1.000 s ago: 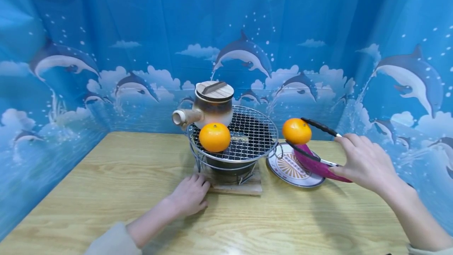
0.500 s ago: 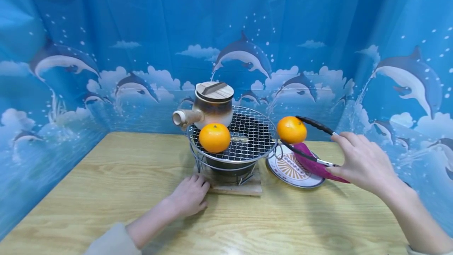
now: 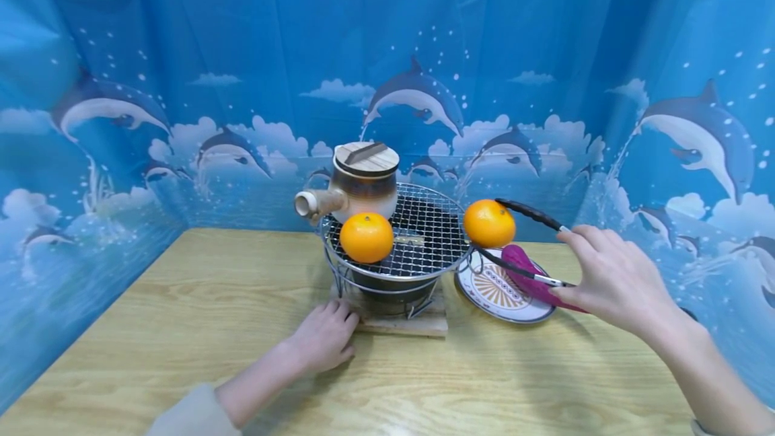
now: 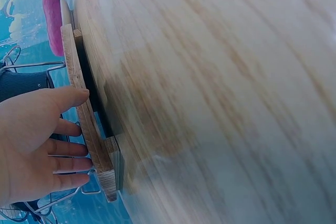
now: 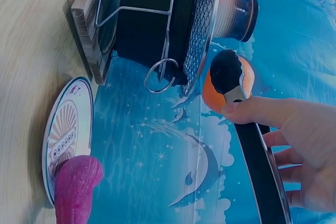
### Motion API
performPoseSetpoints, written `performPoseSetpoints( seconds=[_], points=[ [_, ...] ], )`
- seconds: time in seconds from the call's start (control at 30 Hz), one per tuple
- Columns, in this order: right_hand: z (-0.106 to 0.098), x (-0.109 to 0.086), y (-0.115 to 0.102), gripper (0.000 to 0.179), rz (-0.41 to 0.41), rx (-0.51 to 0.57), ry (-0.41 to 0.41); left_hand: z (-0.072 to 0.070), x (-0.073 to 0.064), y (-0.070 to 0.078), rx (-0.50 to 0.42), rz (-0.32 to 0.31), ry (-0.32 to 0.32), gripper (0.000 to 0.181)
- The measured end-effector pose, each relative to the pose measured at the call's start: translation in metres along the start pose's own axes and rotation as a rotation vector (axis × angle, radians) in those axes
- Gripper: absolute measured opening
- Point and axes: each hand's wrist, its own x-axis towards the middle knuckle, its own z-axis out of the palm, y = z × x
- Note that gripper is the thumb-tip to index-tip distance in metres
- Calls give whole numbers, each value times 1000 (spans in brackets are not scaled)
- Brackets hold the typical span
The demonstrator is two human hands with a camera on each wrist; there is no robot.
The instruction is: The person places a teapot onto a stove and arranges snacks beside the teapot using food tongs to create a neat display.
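Wooden board (image 3: pixel 414 324) against its nearly straight fingers, the left hand (image 3: pixel 325 336) perhaps steadies the grill (image 3: pixel 432 237). The right hand (image 3: pixel 614 281) grips tongs (image 3: pixel 531 212), probably for reach, pinching an orange (image 3: pixel 489 223) just beside the grill's rim; a lidded pot (image 3: pixel 366 190) stands behind.

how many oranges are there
2. One orange sits on the grill, in front of the pot; the other orange is in the tongs held by the right hand. Anything directly behind the pot could be hidden.
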Motion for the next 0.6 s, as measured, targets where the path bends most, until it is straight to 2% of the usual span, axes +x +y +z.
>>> performPoseSetpoints(
  seconds=[0.6],
  points=[
    [-2,3,-16,78,-81,1,46,2,1,0,14,9,10,36]
  ],
)
